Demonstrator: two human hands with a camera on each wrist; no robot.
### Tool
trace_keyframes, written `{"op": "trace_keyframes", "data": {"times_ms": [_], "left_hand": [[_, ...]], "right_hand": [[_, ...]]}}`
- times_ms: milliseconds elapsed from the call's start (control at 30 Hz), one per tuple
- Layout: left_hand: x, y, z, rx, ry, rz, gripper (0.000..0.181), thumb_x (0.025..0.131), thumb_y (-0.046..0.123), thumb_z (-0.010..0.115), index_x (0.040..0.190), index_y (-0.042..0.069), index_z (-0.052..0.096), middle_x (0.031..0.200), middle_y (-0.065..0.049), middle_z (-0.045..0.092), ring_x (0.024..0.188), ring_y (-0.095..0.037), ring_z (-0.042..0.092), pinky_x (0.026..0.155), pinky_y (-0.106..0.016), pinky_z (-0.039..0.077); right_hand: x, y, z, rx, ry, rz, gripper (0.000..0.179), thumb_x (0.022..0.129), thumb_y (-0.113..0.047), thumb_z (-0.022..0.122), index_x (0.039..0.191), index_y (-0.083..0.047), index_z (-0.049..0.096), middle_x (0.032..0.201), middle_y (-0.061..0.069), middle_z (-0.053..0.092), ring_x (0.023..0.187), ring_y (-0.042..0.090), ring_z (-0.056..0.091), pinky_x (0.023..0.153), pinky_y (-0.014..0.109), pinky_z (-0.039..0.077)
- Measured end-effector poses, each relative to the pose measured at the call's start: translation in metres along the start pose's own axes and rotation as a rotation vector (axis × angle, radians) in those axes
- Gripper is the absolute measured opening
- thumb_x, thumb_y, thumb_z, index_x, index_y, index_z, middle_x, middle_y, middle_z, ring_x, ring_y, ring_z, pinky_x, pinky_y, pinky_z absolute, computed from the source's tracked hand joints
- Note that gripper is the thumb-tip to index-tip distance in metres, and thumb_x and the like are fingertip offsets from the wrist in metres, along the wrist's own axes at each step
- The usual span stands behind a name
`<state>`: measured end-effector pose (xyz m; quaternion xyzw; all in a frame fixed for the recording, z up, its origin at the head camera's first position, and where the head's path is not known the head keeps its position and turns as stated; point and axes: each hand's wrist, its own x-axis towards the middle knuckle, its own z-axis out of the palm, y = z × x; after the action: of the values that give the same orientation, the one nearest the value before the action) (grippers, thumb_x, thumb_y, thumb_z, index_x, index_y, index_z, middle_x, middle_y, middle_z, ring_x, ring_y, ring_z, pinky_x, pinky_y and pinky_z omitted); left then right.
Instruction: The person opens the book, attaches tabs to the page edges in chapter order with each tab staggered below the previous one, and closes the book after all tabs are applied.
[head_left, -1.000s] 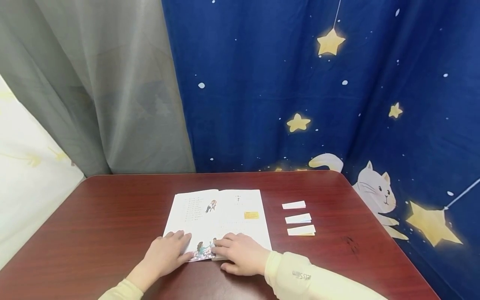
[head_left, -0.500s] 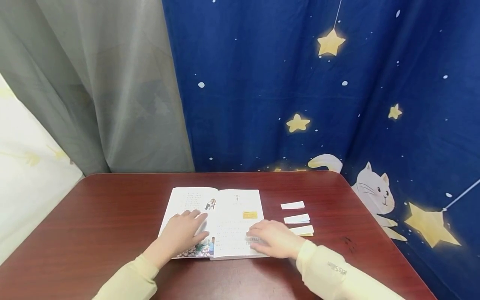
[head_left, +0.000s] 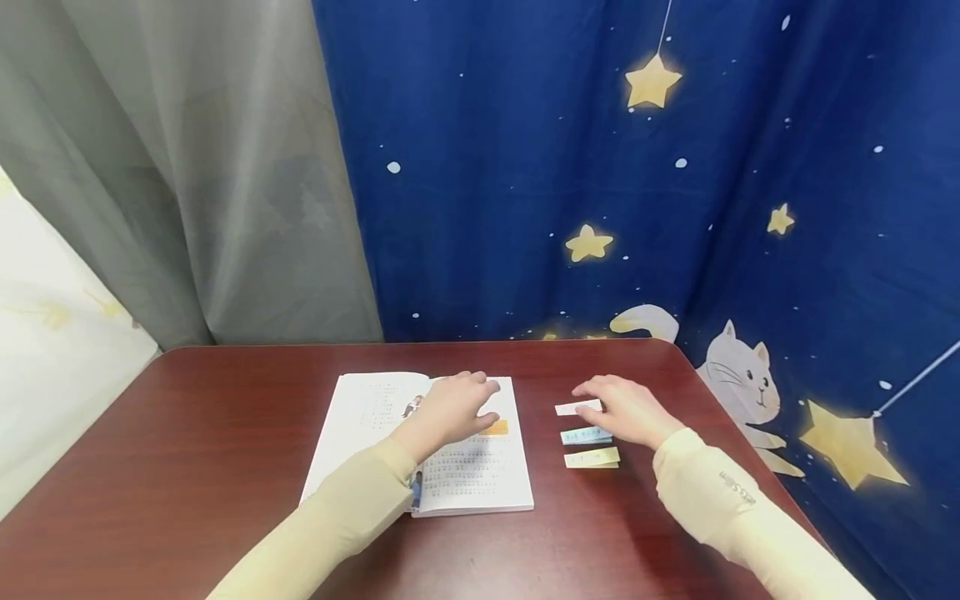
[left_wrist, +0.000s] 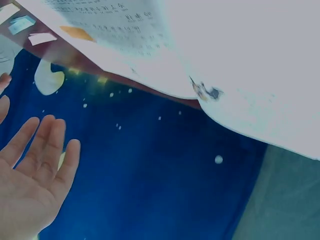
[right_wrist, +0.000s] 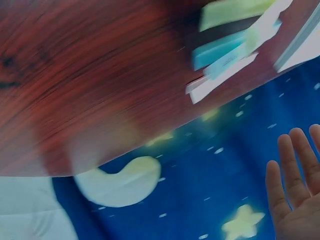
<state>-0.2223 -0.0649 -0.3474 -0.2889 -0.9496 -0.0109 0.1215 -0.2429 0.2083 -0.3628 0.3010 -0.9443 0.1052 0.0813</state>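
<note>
An open book (head_left: 367, 425) with printed text and small pictures lies on the table. Over its right page, in the head view, is my left hand (head_left: 447, 412), fingers extended and thumb apart, with nothing held. The left wrist view also shows that hand (left_wrist: 40, 175) with its fingers spread. To the right of the book, three folded paper strips lie in a column: a whitish one (head_left: 570, 409) farthest back, a blue one (head_left: 577, 437) and a yellow one (head_left: 591, 458). My right hand (head_left: 626, 408) overlaps the right end of the whitish strip, its fingers stretched out.
The dark red wooden table (head_left: 187, 442) extends left of the book. Behind it hang a grey curtain (head_left: 277, 208) and a blue curtain (head_left: 487, 208) with stars and a cat. A white cloth (head_left: 60, 350) hangs at the left.
Both hands have left the book's lower edge. The left hand has moved forward and right over the right page; the right hand has moved right to the paper strips.
</note>
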Motion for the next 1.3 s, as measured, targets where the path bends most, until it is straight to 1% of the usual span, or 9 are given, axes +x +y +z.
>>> {"op": "trace_keyframes", "data": {"times_ms": [100,233,400,533,700,833,1000,1133,1300], "left_hand": [[0.014,0.003,0.009,-0.037,0.016,0.010,0.035,0.080,0.033,0.066,0.109,0.014,0.064,0.097,-0.002,0.063,0.087,-0.020,0.060,0.071,-0.035,0.051],[0.029,0.007,0.021,-0.040,0.026,0.018,0.032,0.080,0.033,0.065,0.107,0.016,0.064,0.098,0.000,0.062,0.089,-0.019,0.059,0.073,-0.034,0.050],[0.044,0.015,0.032,-0.019,0.014,0.013,0.031,0.081,0.035,0.064,0.107,0.017,0.063,0.099,0.002,0.061,0.091,-0.018,0.057,0.073,-0.033,0.048],[0.056,0.024,0.039,0.005,-0.016,0.009,0.031,0.082,0.036,0.063,0.107,0.018,0.063,0.099,0.002,0.060,0.092,-0.018,0.056,0.073,-0.034,0.046],[0.070,0.036,0.049,0.024,-0.065,-0.019,0.032,0.081,0.038,0.063,0.108,0.020,0.063,0.101,0.001,0.058,0.096,-0.018,0.053,0.078,-0.036,0.042],[0.076,0.045,0.060,0.040,-0.089,-0.038,0.031,0.081,0.039,0.062,0.106,0.022,0.064,0.103,0.000,0.057,0.100,-0.019,0.050,0.083,-0.039,0.040],[0.080,0.055,0.073,0.044,-0.111,-0.051,0.029,0.081,0.040,0.062,0.105,0.024,0.064,0.103,0.000,0.057,0.102,-0.019,0.050,0.087,-0.042,0.039],[0.083,0.060,0.081,0.042,-0.134,-0.057,0.031,0.081,0.039,0.062,0.108,0.024,0.063,0.104,0.000,0.057,0.103,-0.020,0.051,0.089,-0.044,0.039],[0.089,0.064,0.087,0.048,-0.131,-0.077,0.031,0.081,0.039,0.062,0.108,0.024,0.062,0.107,0.000,0.057,0.106,-0.021,0.050,0.093,-0.049,0.035]], "right_hand": [[-0.001,0.017,-0.001,0.003,0.003,0.049,0.030,0.083,-0.027,0.063,0.108,-0.010,0.065,0.104,0.006,0.065,0.101,0.026,0.059,0.086,0.046,0.046],[-0.003,0.032,0.003,0.015,0.025,0.093,0.030,0.082,-0.026,0.065,0.106,-0.009,0.065,0.103,0.007,0.065,0.099,0.027,0.060,0.087,0.047,0.045],[-0.005,0.042,0.010,0.039,0.032,0.129,0.029,0.081,-0.026,0.065,0.105,-0.009,0.065,0.103,0.008,0.065,0.098,0.028,0.060,0.087,0.049,0.045],[-0.003,0.047,0.016,0.042,0.027,0.143,0.029,0.082,-0.025,0.066,0.105,-0.009,0.065,0.103,0.008,0.065,0.099,0.028,0.059,0.086,0.049,0.045],[0.006,0.052,0.025,-0.015,0.001,0.129,0.029,0.081,-0.026,0.066,0.105,-0.009,0.066,0.103,0.009,0.064,0.099,0.028,0.058,0.085,0.048,0.046],[0.014,0.051,0.033,-0.052,-0.010,0.102,0.028,0.080,-0.024,0.067,0.105,-0.011,0.067,0.103,0.007,0.064,0.098,0.025,0.057,0.084,0.045,0.048],[0.020,0.049,0.045,-0.035,-0.018,0.055,0.026,0.080,-0.020,0.066,0.105,-0.012,0.068,0.103,0.004,0.063,0.098,0.023,0.056,0.083,0.042,0.048],[0.020,0.052,0.051,-0.030,-0.014,0.034,0.024,0.080,-0.016,0.064,0.104,-0.013,0.068,0.104,0.004,0.062,0.098,0.022,0.055,0.082,0.042,0.048],[0.020,0.057,0.054,-0.027,-0.006,0.023,0.024,0.080,-0.014,0.064,0.103,-0.014,0.069,0.104,0.004,0.063,0.099,0.022,0.054,0.084,0.042,0.046]]}}
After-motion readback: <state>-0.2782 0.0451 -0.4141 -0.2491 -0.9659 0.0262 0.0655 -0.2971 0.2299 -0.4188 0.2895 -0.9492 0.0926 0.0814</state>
